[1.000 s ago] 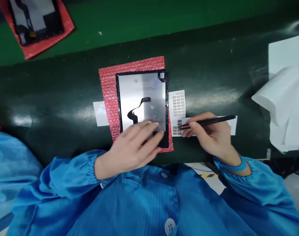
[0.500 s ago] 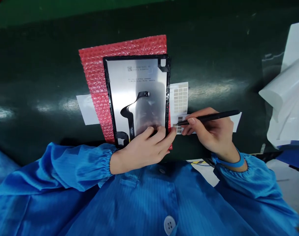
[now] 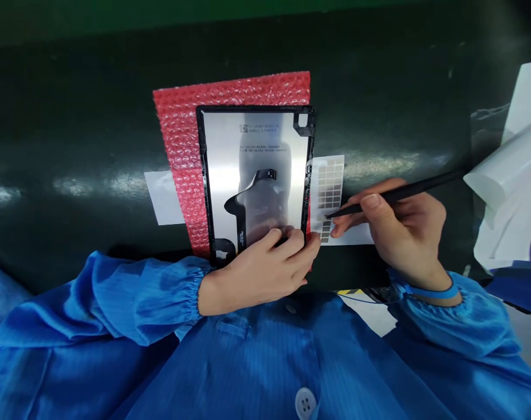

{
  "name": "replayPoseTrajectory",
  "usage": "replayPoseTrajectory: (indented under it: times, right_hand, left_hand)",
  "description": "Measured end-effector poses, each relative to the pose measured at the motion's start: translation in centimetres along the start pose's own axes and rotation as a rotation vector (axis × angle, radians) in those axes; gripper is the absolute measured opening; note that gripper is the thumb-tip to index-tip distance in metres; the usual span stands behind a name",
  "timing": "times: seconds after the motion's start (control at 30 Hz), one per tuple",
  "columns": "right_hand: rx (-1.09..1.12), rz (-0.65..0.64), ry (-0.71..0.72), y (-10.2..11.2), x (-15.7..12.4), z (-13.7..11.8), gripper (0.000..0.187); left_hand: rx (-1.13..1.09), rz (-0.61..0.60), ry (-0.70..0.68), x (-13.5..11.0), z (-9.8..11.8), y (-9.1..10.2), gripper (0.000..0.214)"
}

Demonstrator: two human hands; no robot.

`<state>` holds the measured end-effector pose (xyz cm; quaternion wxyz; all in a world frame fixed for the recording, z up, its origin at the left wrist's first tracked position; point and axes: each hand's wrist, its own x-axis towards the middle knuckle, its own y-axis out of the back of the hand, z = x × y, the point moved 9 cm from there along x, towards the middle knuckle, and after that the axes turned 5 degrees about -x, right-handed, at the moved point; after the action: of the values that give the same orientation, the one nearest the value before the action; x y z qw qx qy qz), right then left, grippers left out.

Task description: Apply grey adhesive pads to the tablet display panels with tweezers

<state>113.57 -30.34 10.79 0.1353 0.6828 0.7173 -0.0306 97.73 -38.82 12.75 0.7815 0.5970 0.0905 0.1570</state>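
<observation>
A tablet screen lies back side up, with a bare metal back, a black frame and a black ribbon cable running over it. My left hand rests on its lower right part, fingers bent over the edge, fingertips partly hidden. The index finger reaches the sticker sheet beside the screen, a white sheet with rows of small grey rectangles. In my right hand are black tweezers, pinched between thumb and fingers. Their tips are at the lower rows of the sheet; whether they hold a sticker is too small to tell.
Red bubble wrap lies beneath the screen on the dark green table. White paper sticks out at its left. At the right are a curled white sheet and a blue object.
The whole view has shifted, so the screen appears slightly right and lower. My right hand has drawn to the right, and the tweezer tips are a little higher on the sheet. My left hand keeps its place.
</observation>
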Motion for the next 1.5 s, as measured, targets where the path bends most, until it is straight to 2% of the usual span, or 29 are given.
replayPoseTrajectory:
  times: [0.1, 0.2, 0.33, 0.7, 1.13, 1.33, 1.5]
  right_hand:
    - [-0.027, -0.002, 0.015, -0.8, 2.0, -0.8, 0.034]
    - [-0.003, -0.016, -0.013, -1.3, 4.1, -0.5, 0.041]
    - [0.042, -0.060, -0.058, -1.7, 5.4, 0.4, 0.042]
    - [-0.043, -0.110, -0.019, -1.8, 5.2, 0.2, 0.031]
    - [-0.089, -0.111, 0.032, -1.7, 5.1, 0.0, 0.011]
    - [-0.039, -0.080, 0.016, -1.6, 5.2, 0.2, 0.020]
    - [0.012, 0.065, 0.023, 0.5, 5.1, -0.4, 0.028]
  left_hand:
    - [-0.033, 0.056, -0.003, 0.3, -1.1, 1.2, 0.050]
    - [-0.024, 0.120, 0.049, 0.3, -2.7, 2.2, 0.047]
    - [0.006, 0.102, 0.117, 0.3, -4.4, 2.3, 0.044]
    - [0.057, 0.030, 0.148, 0.3, -5.3, 2.3, 0.043]
    - [0.006, -0.026, 0.163, 0.5, -5.5, 2.3, 0.044]
    - [-0.047, -0.016, 0.178, 0.7, -5.8, 2.5, 0.042]
    - [-0.042, -0.039, 0.184, 0.7, -5.8, 2.5, 0.043]
